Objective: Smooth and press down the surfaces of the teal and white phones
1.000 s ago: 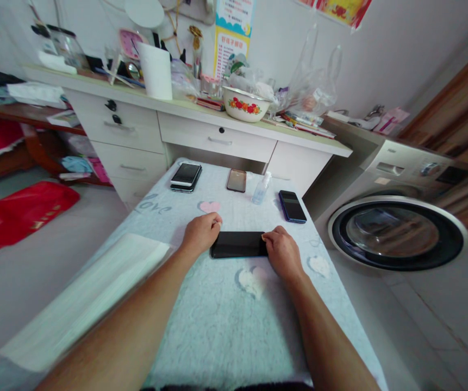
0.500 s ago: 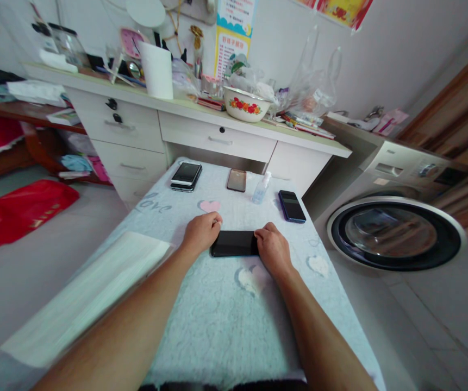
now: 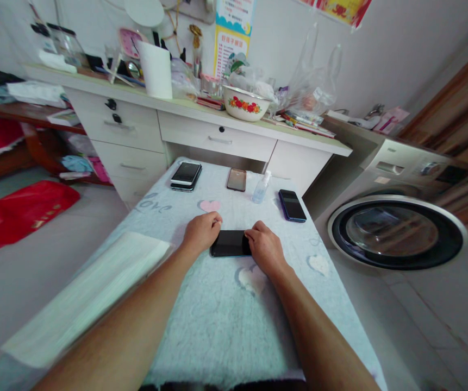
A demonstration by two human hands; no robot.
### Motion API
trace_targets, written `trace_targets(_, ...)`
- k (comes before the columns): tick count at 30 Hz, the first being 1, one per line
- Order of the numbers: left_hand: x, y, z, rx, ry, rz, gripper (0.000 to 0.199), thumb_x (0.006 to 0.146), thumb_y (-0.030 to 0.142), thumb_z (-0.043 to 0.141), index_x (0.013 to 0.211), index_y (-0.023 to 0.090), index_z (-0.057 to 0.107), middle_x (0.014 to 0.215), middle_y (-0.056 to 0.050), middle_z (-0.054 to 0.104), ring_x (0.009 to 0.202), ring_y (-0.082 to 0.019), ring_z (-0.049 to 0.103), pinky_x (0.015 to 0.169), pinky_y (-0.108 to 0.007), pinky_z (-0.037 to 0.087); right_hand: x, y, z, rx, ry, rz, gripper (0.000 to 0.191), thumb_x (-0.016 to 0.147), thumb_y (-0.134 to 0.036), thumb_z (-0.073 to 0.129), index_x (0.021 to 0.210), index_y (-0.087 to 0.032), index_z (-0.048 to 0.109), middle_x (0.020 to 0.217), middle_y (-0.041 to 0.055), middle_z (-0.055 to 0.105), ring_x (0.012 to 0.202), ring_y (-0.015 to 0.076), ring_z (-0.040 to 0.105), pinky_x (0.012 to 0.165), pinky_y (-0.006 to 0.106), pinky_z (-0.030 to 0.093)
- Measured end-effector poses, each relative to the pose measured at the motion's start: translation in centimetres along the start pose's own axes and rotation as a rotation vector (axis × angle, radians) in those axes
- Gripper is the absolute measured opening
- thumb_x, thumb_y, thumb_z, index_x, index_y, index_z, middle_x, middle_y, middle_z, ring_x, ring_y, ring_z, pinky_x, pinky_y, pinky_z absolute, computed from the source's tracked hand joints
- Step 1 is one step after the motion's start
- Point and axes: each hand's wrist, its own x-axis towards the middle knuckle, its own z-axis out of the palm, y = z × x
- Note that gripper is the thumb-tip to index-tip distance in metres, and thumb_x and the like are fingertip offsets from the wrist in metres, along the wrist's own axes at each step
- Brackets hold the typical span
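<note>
A black smartphone [image 3: 229, 244] lies flat and lengthwise across the cloth-covered table, its dark screen facing up. My left hand [image 3: 201, 232] is closed on the phone's left end, thumb side along the upper corner. Bent over the right part of the screen, my right hand [image 3: 267, 247] has its fingers pressed together and covers the phone's right end. Whatever those fingers may pinch is hidden. Beyond the phone are a clear spray bottle [image 3: 261, 188], a brownish phone case [image 3: 236, 180] and a second phone [image 3: 292, 206] at the right edge.
Stacked phones [image 3: 186, 176] sit at the table's far left. A folded whitish sheet [image 3: 91, 296] lies along the left side under my forearm. Behind stands a white desk [image 3: 217, 130] with a paper roll [image 3: 156, 70] and a flowered bowl [image 3: 245, 103]; a washing machine [image 3: 400, 179] is at right.
My right hand has slid a little to the left over the phone, covering more of its screen. My left hand and the phone have stayed in place.
</note>
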Motion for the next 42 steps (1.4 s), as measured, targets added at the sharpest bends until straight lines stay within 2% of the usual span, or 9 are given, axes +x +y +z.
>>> trace_targets(13,-0.1,0.0,-0.2,0.004,-0.005,-0.003,0.019,0.080,0.022,0.047,0.085,0.022,0.065,0.078,-0.001,0.070,0.076,-0.017,0.062,0.064,-0.026,0.036,-0.3,2.3,-1.0,-0.026,0.021,0.222,0.028,0.093,-0.023,0.043,0.092,-0.022,0.072,0.095,0.0062,0.061,0.079,0.0150,0.056,0.068,0.024,0.035)
trace_targets(19,0.0,0.0,-0.2,0.003,-0.007,-0.006,0.019,0.080,0.022,0.047,0.084,0.023,0.065,0.078,-0.001,0.070,0.076,-0.017,0.063,0.064,-0.026,0.036,-0.4,2.6,-1.2,-0.054,0.019,0.303,0.027,0.091,-0.020,0.045,0.091,-0.021,0.072,0.094,0.0063,0.061,0.079,0.0149,0.057,0.068,0.025,0.035)
trace_targets(25,-0.1,0.1,-0.2,0.009,-0.007,-0.009,0.019,0.081,0.022,0.047,0.085,0.023,0.065,0.079,-0.001,0.071,0.076,-0.016,0.063,0.065,-0.025,0.038,-0.1,1.9,-0.7,-0.079,0.025,0.255,0.028,0.092,-0.022,0.043,0.087,-0.021,0.070,0.093,0.0063,0.060,0.077,0.0152,0.055,0.064,0.025,0.034)
trace_targets(34,-0.1,0.1,-0.1,0.013,-0.004,-0.010,0.019,0.081,0.023,0.047,0.085,0.023,0.065,0.080,0.000,0.071,0.078,-0.017,0.064,0.065,-0.025,0.038,0.3,0.6,-0.2,-0.050,-0.007,0.101,0.028,0.095,-0.024,0.041,0.095,-0.024,0.069,0.100,0.0051,0.060,0.081,0.0147,0.055,0.066,0.024,0.035)
trace_targets(42,-0.1,0.1,-0.2,0.010,-0.003,-0.002,0.018,0.081,0.023,0.047,0.086,0.023,0.065,0.081,-0.001,0.071,0.078,-0.016,0.064,0.066,-0.025,0.039,0.3,-0.2,-0.4,0.005,-0.016,-0.004,0.028,0.095,-0.024,0.041,0.096,-0.025,0.069,0.097,0.0039,0.060,0.087,0.0146,0.054,0.071,0.022,0.037)
